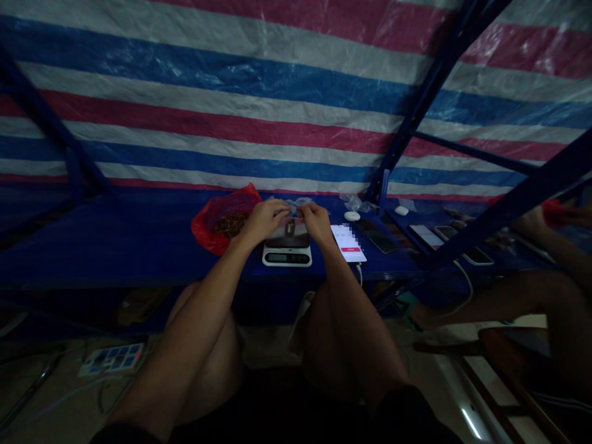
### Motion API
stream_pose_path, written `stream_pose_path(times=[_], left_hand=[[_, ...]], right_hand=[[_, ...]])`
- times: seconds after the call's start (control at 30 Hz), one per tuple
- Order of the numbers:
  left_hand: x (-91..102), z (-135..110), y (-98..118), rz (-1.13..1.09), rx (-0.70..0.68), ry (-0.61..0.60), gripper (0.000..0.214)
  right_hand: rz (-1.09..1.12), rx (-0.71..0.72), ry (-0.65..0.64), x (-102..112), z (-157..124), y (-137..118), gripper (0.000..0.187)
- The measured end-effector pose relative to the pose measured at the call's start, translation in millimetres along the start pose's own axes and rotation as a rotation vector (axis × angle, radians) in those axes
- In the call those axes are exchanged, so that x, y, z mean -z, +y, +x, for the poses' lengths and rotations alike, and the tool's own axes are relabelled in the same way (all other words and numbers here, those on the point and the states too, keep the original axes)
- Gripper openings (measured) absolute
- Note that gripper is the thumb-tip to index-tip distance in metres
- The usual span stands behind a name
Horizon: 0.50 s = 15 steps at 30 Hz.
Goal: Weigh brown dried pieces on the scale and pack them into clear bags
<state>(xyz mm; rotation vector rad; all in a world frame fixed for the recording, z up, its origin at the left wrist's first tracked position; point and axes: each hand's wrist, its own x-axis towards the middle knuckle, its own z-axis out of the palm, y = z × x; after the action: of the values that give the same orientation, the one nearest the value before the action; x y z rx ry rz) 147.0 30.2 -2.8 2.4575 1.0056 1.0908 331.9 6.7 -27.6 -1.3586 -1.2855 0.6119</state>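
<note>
My left hand (267, 217) and my right hand (315, 220) meet above a small digital scale (287, 246) on the blue table (139, 240). Both pinch a small clear plastic bag (294, 206) between them, fingers closed on it. A small dark item rests on the scale's steel plate under the hands. To the left of my left hand lies an open red plastic bag (221, 217) with brown pieces inside.
A lit phone (348, 243) lies right of the scale, with more phones (382, 237) and a white round object (352, 216) beyond. Another person's arm (550, 237) works at far right. Blue frame bars (416, 111) cross overhead. A power strip (113, 357) is on the floor.
</note>
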Motion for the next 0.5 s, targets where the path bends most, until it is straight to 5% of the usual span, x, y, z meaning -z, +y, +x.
stream_pose_path(times=[0.13,0.27,0.37,0.5], left_hand=[[40.3,-15.9,-16.6,0.223,0.190,0.115,0.028],[72.9,-40.2,-57.4,0.414,0.547,-0.104,0.024],[76.2,-50.5,-78.1,0.399,0.621,-0.272,0.021],[66.3,-51.0,-79.6,0.373,0.562,-0.166,0.015]], right_hand=[[0.002,-0.008,0.014,1.4,-1.4,-2.6,0.033],[-0.003,-0.005,0.005,2.2,-1.5,-4.2,0.032],[-0.012,-0.005,0.011,1.3,-1.5,-4.7,0.032],[-0.006,-0.011,0.014,-0.4,-2.6,-4.5,0.032]])
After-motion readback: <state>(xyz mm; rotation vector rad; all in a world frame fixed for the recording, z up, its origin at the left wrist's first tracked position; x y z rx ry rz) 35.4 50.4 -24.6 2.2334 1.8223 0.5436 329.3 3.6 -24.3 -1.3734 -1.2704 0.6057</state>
